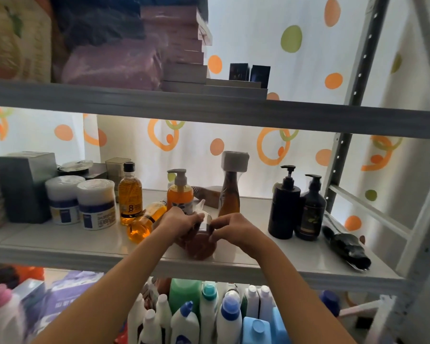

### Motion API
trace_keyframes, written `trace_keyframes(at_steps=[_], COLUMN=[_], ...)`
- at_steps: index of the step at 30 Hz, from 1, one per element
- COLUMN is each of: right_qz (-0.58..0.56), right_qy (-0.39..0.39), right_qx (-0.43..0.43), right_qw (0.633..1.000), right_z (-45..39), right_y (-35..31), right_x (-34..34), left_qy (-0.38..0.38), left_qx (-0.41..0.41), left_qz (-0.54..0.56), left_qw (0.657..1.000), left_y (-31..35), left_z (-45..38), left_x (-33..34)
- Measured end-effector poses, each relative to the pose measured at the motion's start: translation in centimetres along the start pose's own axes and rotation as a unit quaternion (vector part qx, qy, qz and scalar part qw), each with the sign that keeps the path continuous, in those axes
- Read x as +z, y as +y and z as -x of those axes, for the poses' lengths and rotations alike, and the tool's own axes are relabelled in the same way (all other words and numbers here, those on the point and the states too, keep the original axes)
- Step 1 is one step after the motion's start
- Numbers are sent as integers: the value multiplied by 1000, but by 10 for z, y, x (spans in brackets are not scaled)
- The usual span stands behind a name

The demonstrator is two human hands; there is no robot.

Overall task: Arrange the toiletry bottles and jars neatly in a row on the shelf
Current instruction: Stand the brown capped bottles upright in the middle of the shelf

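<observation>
- The task looks partly done: on the middle shelf [60,244], two white jars [82,202] stand side by side at the left, next to an upright amber bottle [130,192], and two dark pump bottles [297,207] stand together at the right.
- Left to do, by my judgement: an orange bottle [144,220] lies on its side near the centre, a dark bottle [345,247] lies flat at the near right, and the centre is crowded.
- The left hand [178,223] and right hand [230,230] both curl their fingers round a brownish wrapped bottle [200,244] at the shelf's near edge.
- Writing: a large "8" on the amber bottle; the jar labels are too blurred to read.
</observation>
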State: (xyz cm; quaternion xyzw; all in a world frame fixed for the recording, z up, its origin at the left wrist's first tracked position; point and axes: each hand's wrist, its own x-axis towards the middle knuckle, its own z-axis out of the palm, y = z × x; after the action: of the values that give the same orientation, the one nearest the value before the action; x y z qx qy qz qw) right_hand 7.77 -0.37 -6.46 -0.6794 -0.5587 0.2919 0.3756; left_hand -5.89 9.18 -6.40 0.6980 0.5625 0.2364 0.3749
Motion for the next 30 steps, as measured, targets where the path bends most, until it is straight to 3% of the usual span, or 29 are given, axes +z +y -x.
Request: trace_keyframes(at_steps=[5, 10, 15, 20, 24, 30], right_qz=[39, 48, 41, 72, 92, -6], right_qy=[-9, 20, 101, 178, 188, 344], right_qx=[-57, -76, -102, -115, -122, -50], right_qw=[998, 996, 989, 975, 970, 938], right_z=[-6, -10, -13, -19, -17, -12], right_y=[0, 6, 13, 14, 17, 28], right_x=[6, 11, 21, 29, 29, 2], left_qy=[25, 36, 21, 39, 60, 95], left_qx=[99, 149, 136, 133, 142, 202], left_qz=[-107, -135, -153, -74, -97, -117], left_qw=[989, 979, 979, 988, 983, 968], left_y=[-1, 0, 2, -1, 0, 11], left_z=[-3, 3, 11, 8, 10, 15], left_x=[-10, -11, -6, 5, 10, 12])
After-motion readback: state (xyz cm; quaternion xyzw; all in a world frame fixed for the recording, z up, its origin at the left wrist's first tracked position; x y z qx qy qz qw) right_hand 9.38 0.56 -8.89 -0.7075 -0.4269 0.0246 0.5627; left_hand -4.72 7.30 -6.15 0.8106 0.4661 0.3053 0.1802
